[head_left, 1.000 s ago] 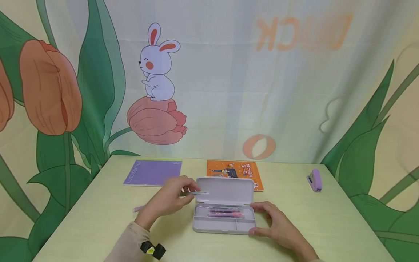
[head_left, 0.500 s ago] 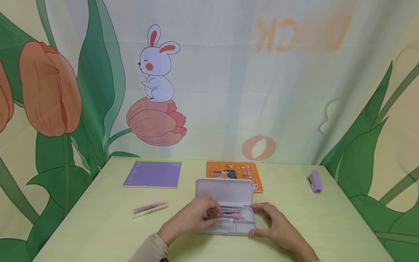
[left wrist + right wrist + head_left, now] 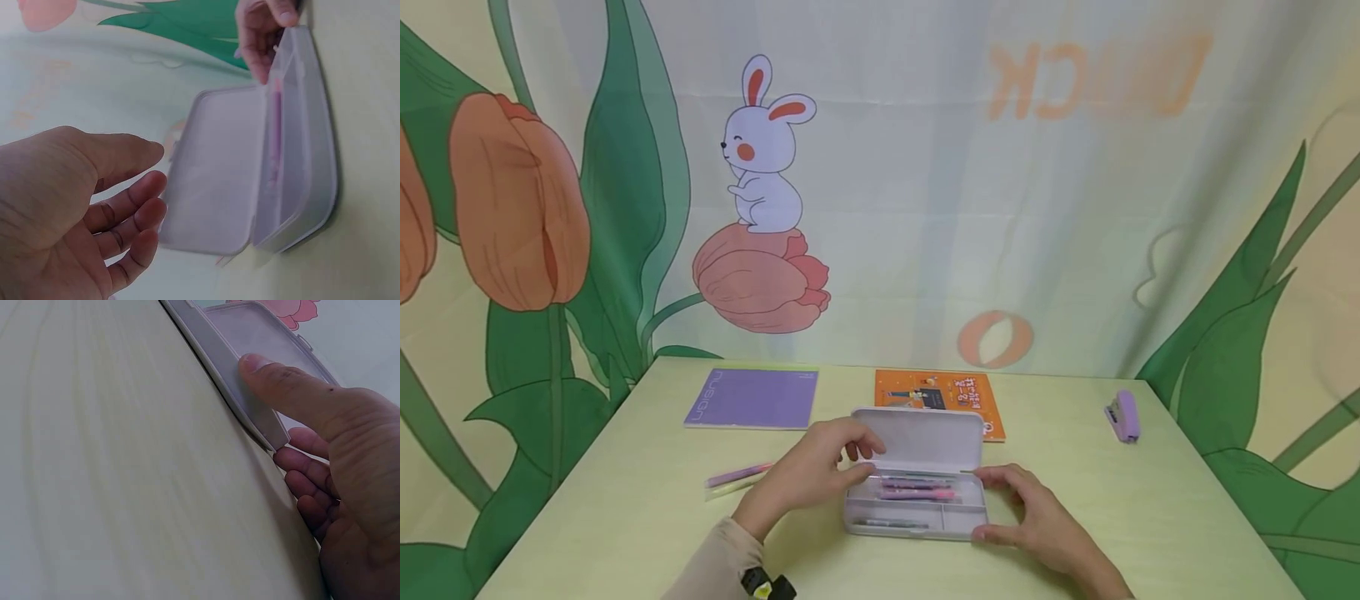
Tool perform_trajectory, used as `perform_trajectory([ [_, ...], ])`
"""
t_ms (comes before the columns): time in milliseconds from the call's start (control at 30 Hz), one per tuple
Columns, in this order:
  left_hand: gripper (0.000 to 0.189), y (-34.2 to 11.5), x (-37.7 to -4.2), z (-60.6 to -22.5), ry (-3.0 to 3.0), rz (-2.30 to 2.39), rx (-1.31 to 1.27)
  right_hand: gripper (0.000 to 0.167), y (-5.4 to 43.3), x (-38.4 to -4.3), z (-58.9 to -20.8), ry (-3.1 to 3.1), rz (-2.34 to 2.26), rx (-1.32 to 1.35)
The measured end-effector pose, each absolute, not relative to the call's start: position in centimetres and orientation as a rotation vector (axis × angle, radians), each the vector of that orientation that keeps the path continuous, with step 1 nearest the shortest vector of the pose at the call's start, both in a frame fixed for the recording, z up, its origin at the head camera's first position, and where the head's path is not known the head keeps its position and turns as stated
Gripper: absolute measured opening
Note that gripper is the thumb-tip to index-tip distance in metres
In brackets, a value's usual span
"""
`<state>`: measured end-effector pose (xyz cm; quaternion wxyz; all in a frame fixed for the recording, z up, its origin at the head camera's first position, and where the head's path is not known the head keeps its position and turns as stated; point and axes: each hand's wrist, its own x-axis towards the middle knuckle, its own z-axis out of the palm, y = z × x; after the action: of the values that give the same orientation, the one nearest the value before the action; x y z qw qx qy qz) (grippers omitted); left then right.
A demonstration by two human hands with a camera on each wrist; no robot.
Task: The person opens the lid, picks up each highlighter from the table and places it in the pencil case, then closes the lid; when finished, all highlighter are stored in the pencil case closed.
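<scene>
One open pencil case (image 3: 917, 510) lies on the table (image 3: 1052, 442), pens (image 3: 917, 494) inside. At its three o'clock the right hand (image 3: 1033, 518) grips its end; at nine, the left hand (image 3: 816, 467) holds nothing, thumb and fingers apart. Brushing the raised lid (image 3: 928, 440), it could knock that down.

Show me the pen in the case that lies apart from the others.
The dark pen alone in the front-left compartment; the others lie together along the back.

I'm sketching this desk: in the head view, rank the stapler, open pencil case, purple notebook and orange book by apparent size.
1. Open pencil case
2. Purple notebook and orange book: order unsure, lid partly hides the book
3. Stapler
</scene>
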<state>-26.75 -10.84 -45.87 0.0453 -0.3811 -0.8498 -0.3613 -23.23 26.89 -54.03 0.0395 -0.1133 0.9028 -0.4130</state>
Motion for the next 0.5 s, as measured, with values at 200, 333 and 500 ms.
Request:
perform_trajectory([
  [200,0.018,-12.9,-27.3,-44.6,-2.566,-1.049,-1.066,0.079,27.0,-23.1,-53.9,2.781,-1.269,-0.371],
  [333,0.020,-14.5,-27.4,-43.7,-2.617,-1.067,-0.936,0.079,27.0,-23.0,-54.0,2.780,-1.269,-0.394],
  [500,0.023,-17.0,-27.7,-42.8,-2.678,-1.115,-0.796,0.079,27.0,-23.1,-54.1,2.767,-1.278,-0.370],
])
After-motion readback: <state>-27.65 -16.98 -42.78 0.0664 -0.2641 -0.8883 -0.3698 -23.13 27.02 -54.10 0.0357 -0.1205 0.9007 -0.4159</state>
